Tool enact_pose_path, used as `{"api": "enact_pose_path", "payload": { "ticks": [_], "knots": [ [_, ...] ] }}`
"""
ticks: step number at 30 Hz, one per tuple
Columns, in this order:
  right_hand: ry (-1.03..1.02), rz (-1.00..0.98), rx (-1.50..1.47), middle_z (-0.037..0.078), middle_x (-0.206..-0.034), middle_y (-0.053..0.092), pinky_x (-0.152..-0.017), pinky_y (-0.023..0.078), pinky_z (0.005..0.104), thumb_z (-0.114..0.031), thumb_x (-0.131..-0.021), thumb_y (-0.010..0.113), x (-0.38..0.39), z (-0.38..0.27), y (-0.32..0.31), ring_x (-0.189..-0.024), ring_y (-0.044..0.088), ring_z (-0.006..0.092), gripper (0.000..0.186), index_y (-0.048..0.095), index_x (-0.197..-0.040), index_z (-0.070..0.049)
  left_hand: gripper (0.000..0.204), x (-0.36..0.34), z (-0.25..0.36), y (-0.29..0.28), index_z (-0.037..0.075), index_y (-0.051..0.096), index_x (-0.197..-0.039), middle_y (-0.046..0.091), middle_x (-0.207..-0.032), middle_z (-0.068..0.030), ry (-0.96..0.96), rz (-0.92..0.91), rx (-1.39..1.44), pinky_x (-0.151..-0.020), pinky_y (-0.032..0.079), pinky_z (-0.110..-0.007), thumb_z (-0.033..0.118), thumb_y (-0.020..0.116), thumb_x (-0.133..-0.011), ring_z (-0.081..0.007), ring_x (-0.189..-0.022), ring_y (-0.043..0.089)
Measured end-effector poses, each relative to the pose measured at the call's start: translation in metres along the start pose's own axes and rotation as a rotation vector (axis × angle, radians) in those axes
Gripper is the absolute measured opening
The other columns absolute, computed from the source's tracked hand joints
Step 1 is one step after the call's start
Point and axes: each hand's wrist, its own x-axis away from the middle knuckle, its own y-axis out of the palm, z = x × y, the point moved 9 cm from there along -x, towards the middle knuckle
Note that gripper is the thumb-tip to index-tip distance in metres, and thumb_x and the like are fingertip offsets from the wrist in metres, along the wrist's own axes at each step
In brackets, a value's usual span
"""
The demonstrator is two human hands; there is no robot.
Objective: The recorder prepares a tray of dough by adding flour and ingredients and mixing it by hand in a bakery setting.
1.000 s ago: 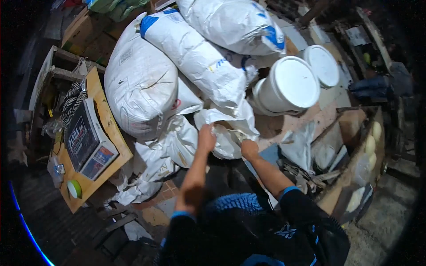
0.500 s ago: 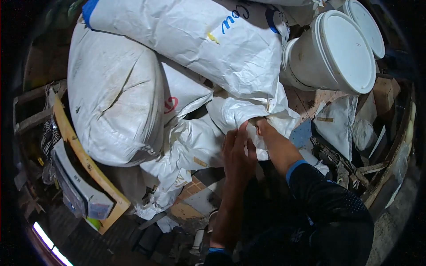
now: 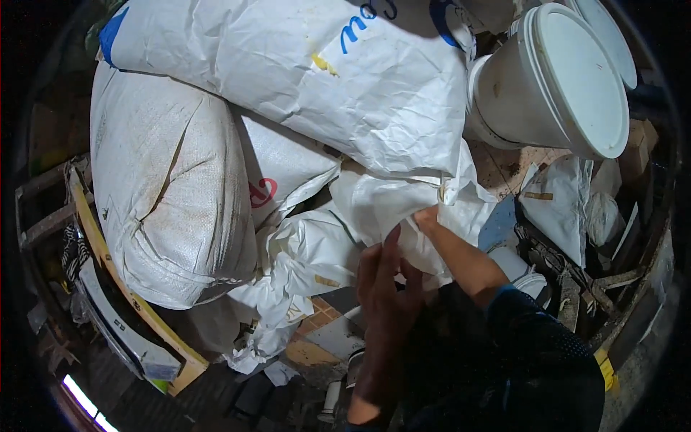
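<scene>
A crumpled white sack (image 3: 371,205) lies in front of me with its mouth toward me. My right hand (image 3: 429,219) reaches into its opening, and the sack material hides most of the fingers. Just left of it, my left hand (image 3: 389,284) is at the sack's near edge. Its index finger points up along the material, and a fold of the sack lies between finger and thumb. A large full white sack (image 3: 360,93) with blue lettering rests above and behind the opening.
To the left stands a bulging woven sack (image 3: 173,187), beside another white sack (image 3: 277,162) with a red mark. White lidded buckets (image 3: 576,79) are at the back right. A curved yellow board (image 3: 122,277) flanks the left side; a small white bag (image 3: 558,209) lies on the right.
My left hand has drawn slightly down toward me, and my right hand has shifted slightly down and right. The sack mouth hangs lower. My view has shifted a little.
</scene>
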Motion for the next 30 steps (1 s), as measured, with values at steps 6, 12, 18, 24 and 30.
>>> {"api": "enact_pose_path", "payload": {
  "ticks": [6,12,18,24,30],
  "knots": [
    [0.038,0.089,-0.088,0.019,-0.111,0.062,-0.09,0.046,0.0436,-0.036,-0.086,0.045,0.016,0.009,-0.001,-0.099,0.058,0.0408,0.039,0.066,-0.101,-0.006,0.047,-0.005,0.02,-0.002,0.002,0.056,-0.119,0.054,-0.082,-0.0127,0.094,0.006,-0.037,-0.071,0.048,-0.035,-0.003,0.053,-0.073,-0.0258,-0.075,0.056],
    [0.351,-0.203,-0.184,0.027,-0.098,0.061,-0.087,0.045,0.0455,-0.036,-0.085,0.042,0.052,0.032,-0.006,-0.091,0.058,0.0445,0.044,0.066,-0.092,0.0,0.053,0.007,0.026,-0.008,0.001,0.053,-0.124,0.056,-0.087,-0.0165,0.175,0.03,-0.039,-0.071,0.048,-0.037,-0.004,0.049,-0.071,-0.0289,-0.078,0.057],
    [0.178,-0.457,-0.138,0.029,-0.091,0.06,-0.086,0.044,0.0473,-0.034,-0.085,0.042,0.097,0.021,-0.088,-0.091,0.057,0.0446,0.045,0.065,-0.091,0.004,0.068,0.029,0.021,0.002,0.0,0.044,-0.131,0.051,-0.101,-0.0198,0.083,-0.187,-0.075,-0.088,0.041,-0.041,-0.009,0.048,-0.064,-0.0366,-0.096,0.051],
    [0.005,-0.422,-0.153,0.024,-0.097,0.063,-0.081,0.044,0.0496,-0.031,-0.086,0.042,0.122,-0.022,-0.162,-0.089,0.057,0.0414,0.038,0.066,-0.086,-0.002,0.068,0.041,0.001,0.002,-0.001,0.043,-0.131,0.051,-0.102,-0.0212,0.151,-0.206,-0.153,-0.086,0.043,-0.042,-0.008,0.051,-0.064,-0.0393,-0.096,0.051],
    [-0.106,-0.261,-0.377,0.024,-0.072,0.06,-0.065,0.045,0.045,-0.028,-0.085,0.046,0.166,-0.077,-0.254,-0.064,0.057,0.0374,0.035,0.061,-0.075,0.002,0.066,0.038,-0.01,-0.019,0.001,0.044,-0.132,0.05,-0.094,-0.0159,0.239,-0.152,-0.187,-0.078,0.044,-0.038,0.0,0.056,-0.067,-0.0323,-0.084,0.052]
  ]
}}
